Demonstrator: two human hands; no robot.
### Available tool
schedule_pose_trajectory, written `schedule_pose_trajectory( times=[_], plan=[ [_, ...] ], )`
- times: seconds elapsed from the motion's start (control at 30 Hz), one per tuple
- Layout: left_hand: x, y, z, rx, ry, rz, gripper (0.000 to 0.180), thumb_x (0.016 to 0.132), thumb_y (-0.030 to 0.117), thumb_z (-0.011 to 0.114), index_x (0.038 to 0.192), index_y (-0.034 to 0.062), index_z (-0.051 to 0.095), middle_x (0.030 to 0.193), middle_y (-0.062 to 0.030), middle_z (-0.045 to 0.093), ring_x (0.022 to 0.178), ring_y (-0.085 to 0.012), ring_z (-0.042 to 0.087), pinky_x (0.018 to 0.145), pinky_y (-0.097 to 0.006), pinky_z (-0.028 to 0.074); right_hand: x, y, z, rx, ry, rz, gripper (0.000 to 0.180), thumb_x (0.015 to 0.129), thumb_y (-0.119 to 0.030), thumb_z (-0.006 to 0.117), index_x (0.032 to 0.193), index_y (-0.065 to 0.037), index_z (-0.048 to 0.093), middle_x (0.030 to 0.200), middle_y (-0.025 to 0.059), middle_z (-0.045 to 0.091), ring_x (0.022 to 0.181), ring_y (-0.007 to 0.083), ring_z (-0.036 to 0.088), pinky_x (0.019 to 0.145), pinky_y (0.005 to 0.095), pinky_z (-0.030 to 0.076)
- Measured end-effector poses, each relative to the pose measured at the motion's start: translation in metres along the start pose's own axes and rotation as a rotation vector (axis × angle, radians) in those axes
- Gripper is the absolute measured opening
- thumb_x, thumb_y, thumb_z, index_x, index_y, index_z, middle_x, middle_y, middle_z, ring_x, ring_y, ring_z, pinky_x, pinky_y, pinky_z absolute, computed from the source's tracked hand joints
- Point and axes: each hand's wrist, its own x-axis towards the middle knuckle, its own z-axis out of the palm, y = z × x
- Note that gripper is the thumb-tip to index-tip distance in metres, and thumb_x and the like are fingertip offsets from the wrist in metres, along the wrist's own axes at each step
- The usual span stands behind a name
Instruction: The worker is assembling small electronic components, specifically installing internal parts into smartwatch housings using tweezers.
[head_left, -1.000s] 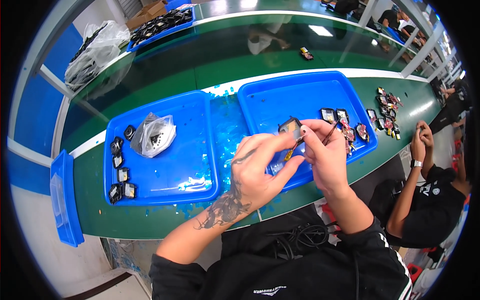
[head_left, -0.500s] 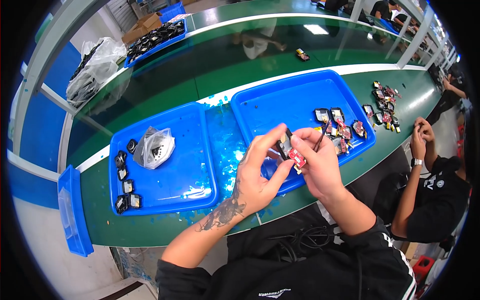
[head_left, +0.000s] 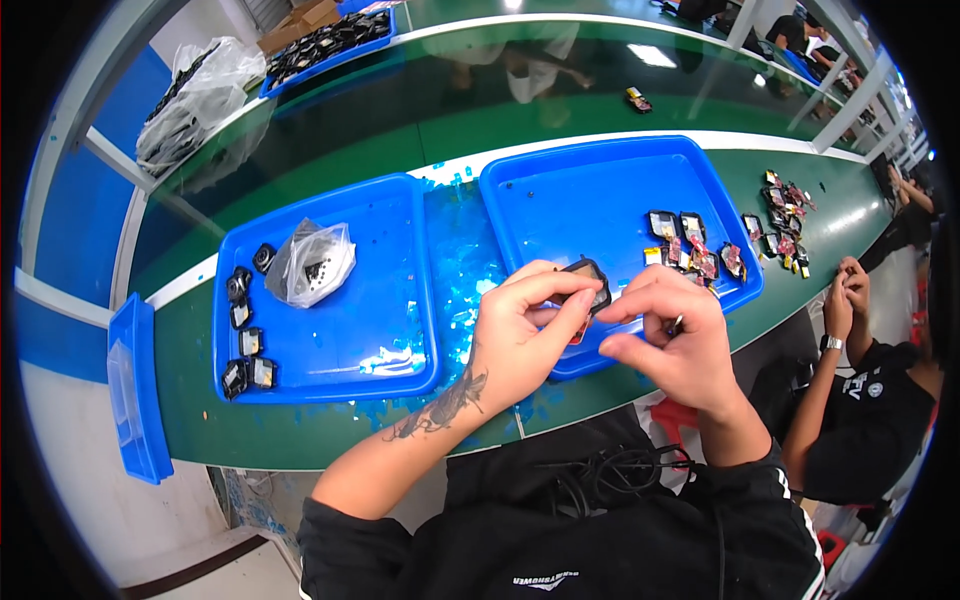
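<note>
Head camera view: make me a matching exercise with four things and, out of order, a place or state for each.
1. Left hand
2. Smaller plastic bag
3. Watch
4. Cardboard box

A. On a co-worker's wrist
B. Brown, near the top edge
C. Holding a black case
D. In the left blue tray

Pairs: 1-C, 2-D, 3-A, 4-B

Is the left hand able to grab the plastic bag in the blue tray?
Probably not easily: the left hand holds a black-cased part. Otherwise the way looks free, just over the blue tray's rim to the plastic bag.
</note>
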Motion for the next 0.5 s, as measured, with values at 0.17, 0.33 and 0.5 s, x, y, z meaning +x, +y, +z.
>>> schedule_pose_trajectory(
  times=[0.17, 0.33, 0.5],
  plan=[
    [0.001, -0.003, -0.002, 0.052, -0.065, -0.075, 0.017, 0.091, -0.001, 0.056, 0.105, -0.0073, 0.064, 0.100, -0.0097, 0.060, 0.089, -0.0146, 0.063, 0.078, -0.026, 0.053, 0.004, -0.006, 0.017, -0.117, 0.026, -0.122, 0.024, 0.069, 0.004, 0.076, 0.090, -0.002, 0.065, 0.084, 0.0062, 0.060, 0.075, 0.0142, 0.065, 0.055, 0.0262, 0.059],
    [0.003, 0.002, -0.008, -0.117, -0.120, -0.205, 0.022, 0.093, 0.000, 0.051, 0.112, -0.0061, 0.062, 0.108, -0.0102, 0.061, 0.098, -0.0167, 0.062, 0.084, -0.028, 0.052, 0.002, 0.005, 0.017, -0.130, 0.052, -0.158, 0.015, 0.075, 0.005, 0.070, 0.087, -0.001, 0.063, 0.076, 0.0038, 0.060, 0.068, 0.0101, 0.063, 0.050, 0.0208, 0.053],
    [0.007, 0.003, -0.015, -0.062, -0.307, -0.177, 0.030, 0.084, -0.006, 0.060, 0.114, -0.0050, 0.062, 0.112, -0.0084, 0.055, 0.102, -0.0184, 0.061, 0.089, -0.029, 0.053, 0.001, 0.021, 0.011, 0.860, 0.163, 0.361, 0.007, 0.085, -0.004, 0.065, 0.088, -0.002, 0.059, 0.065, -0.0052, 0.053, 0.048, -0.0017, 0.034, 0.043, 0.0181, 0.021]
  ],
)
